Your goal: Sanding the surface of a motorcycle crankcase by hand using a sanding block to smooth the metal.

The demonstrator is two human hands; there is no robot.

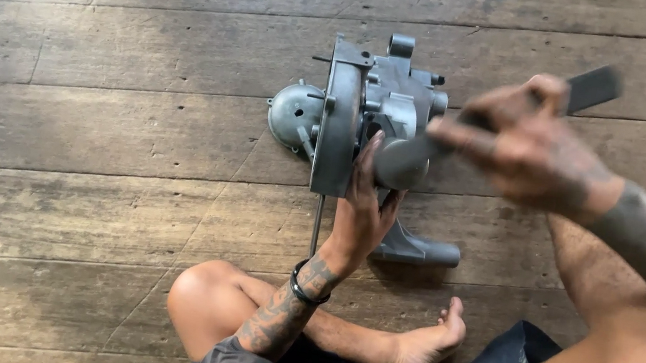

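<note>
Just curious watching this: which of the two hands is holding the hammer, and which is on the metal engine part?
The right hand, blurred and raised, grips the hammer. The left hand, with a black wristband, rests against the grey engine casing.

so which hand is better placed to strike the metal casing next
The right hand. It grips the hammer, whose head sits close against the grey engine casing. The left hand lies flat against the casing, steadying it on the wooden floor, so it looks tied up.
</note>
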